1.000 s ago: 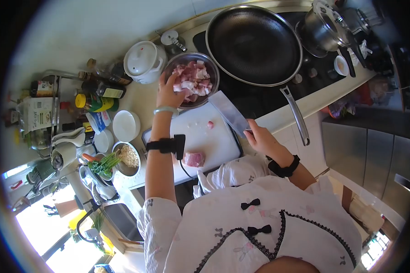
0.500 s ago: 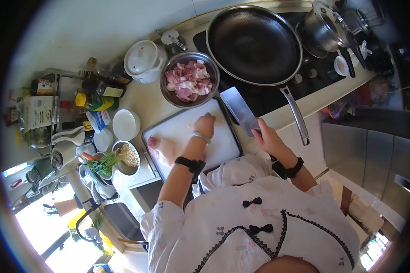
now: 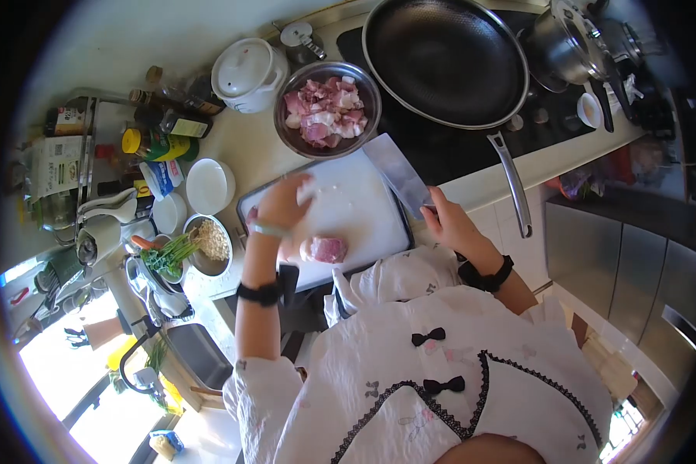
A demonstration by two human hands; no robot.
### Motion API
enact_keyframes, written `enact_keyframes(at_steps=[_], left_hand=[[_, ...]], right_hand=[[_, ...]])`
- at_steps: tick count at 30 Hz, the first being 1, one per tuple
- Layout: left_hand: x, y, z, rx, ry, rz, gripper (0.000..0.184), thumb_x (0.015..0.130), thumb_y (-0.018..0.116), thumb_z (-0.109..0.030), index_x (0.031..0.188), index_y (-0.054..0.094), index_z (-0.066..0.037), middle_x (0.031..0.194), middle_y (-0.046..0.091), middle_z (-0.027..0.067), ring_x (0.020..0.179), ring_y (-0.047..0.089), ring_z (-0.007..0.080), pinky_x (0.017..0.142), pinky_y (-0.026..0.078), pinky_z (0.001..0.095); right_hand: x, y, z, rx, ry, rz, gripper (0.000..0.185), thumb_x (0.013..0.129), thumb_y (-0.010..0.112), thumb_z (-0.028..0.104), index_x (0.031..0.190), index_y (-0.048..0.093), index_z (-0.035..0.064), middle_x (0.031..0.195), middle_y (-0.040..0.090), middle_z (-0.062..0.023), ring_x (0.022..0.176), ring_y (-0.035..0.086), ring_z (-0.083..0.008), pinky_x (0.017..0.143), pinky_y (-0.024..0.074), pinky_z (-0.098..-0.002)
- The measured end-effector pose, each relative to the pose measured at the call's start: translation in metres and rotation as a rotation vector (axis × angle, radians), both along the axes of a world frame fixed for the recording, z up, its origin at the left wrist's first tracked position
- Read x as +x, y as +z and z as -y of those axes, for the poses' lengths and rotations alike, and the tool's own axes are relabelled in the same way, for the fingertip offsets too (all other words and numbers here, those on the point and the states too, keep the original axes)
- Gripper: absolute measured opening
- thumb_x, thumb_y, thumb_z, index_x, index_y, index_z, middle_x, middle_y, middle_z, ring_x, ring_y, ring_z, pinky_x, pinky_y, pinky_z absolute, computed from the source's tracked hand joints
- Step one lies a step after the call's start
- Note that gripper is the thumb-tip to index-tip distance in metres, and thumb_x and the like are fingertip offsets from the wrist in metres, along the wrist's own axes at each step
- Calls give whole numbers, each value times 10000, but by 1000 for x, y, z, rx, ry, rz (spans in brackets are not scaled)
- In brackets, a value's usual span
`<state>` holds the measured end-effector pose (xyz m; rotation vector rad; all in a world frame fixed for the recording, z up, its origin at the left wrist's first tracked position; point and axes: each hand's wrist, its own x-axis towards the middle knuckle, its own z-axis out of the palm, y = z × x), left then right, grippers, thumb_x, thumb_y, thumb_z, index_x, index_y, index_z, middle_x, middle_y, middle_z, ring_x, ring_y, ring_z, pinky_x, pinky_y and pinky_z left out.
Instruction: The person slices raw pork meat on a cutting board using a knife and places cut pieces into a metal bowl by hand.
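My right hand (image 3: pixel 450 222) grips the handle of a cleaver (image 3: pixel 397 172), its broad blade over the right edge of the white cutting board (image 3: pixel 363 203). Over the board's left part is my left hand (image 3: pixel 283 204), fingers apart, with nothing seen in it. A chunk of raw meat (image 3: pixel 327 249) lies near the board's front edge. More meat shows at the left edge, mostly hidden behind my left hand and wrist. Just beyond the board, a steel bowl (image 3: pixel 281 138) holds cut pieces of raw meat (image 3: pixel 325 112).
A large wok (image 3: pixel 445 66) sits on the black cooktop, its handle (image 3: pixel 510 185) sticking out toward me. A pressure cooker (image 3: pixel 568 50) stands at right. To the left are a white lidded pot (image 3: pixel 243 71), white bowls (image 3: pixel 209 185), greens (image 3: pixel 170 255) and several bottles.
My left hand has moved left across the board. A meat chunk now lies right of my left wrist, near the board's front. The cleaver remains in my right hand; the view has shifted slightly.
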<state>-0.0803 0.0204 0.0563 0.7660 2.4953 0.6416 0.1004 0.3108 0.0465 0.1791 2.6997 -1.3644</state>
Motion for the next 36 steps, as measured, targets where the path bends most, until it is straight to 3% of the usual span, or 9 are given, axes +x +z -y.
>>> enact_keyframes(at_steps=[1,4,7,15,18,24,27,33,36], left_hand=[[23,0,12,-59,-8,196,496,706,724,-236,1151,561,-86,1012,624,118,956,586,298,848,459,386],[84,-6,29,-196,-215,-12,776,580,780,-217,1277,448,-145,1169,539,106,1084,518,316,980,372,445],[115,-38,38,-178,-209,-154,707,554,770,-159,1212,513,-158,1136,551,102,1055,527,321,1014,345,438],[113,-44,25,170,-70,-253,432,610,692,-113,1027,589,-161,1042,554,75,1014,531,280,815,450,410],[94,-29,7,216,-66,-265,425,616,685,-114,1026,583,-160,1027,549,77,1005,532,286,821,446,416],[88,-54,0,107,-40,-198,582,638,608,-48,1200,505,-160,1330,427,115,1217,399,350,1000,344,444],[108,-51,8,177,252,-197,655,640,629,-58,1268,458,-133,1355,390,114,1230,383,348,1004,344,454],[117,-73,-4,394,175,-437,389,681,695,-166,1058,611,-119,1125,567,100,1070,515,313,921,400,456],[125,-79,-5,420,207,-500,394,685,704,-173,1062,609,-116,1095,581,95,1040,535,309,917,399,453]], right_hand=[[0,-2,0,-8,-17,14,400,873,561,128,1202,390,-24,798,632,-246,718,637,-382,607,512,-418],[-4,0,0,27,21,68,405,873,561,128,1208,388,-18,805,635,-242,718,638,-381,608,513,-415],[-10,1,5,34,66,15,326,889,521,148,1156,381,23,720,613,-233,642,604,-406,550,472,-470],[-30,8,20,64,195,89,346,885,542,133,1176,388,25,775,630,-212,701,634,-367,593,499,-413],[-33,8,23,81,217,76,338,885,539,134,1173,392,35,755,622,-205,687,628,-370,585,489,-419],[-40,7,31,148,298,39,310,880,509,125,1147,398,14,764,605,-220,665,600,-392,569,474,-461],[-40,-4,35,184,348,14,305,877,502,119,1144,399,13,779,605,-217,671,600,-389,577,478,-461],[-51,-2,46,295,527,80,283,853,468,76,1123,406,15,732,605,-193,629,597,-373,537,472,-453],[-53,11,47,382,622,150,300,823,464,46,1116,407,14,700,604,-178,608,597,-365,509,466,-448]])
